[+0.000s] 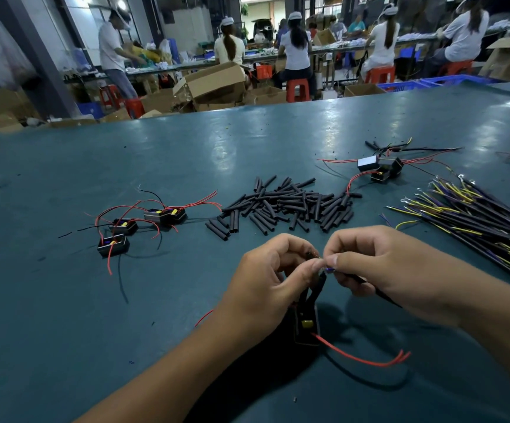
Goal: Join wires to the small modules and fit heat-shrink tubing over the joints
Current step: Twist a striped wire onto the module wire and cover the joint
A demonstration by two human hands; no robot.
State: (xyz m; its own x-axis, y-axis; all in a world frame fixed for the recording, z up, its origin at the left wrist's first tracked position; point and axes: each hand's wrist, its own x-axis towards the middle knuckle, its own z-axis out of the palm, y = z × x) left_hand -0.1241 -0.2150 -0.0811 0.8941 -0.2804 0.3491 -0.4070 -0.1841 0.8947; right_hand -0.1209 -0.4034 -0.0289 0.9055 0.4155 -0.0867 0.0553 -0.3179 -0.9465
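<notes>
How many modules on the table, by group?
Left group: 3
Far right group: 3, as far as the overlap shows
Module under the hands: 1
Total: 7

Left hand and right hand pinch wire ends together above that last one.

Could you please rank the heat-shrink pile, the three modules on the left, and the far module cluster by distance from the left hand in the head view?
From the left hand:
1. Heat-shrink pile, just beyond it.
2. Three modules, off to its left.
3. Far module cluster, beyond and right.
</notes>
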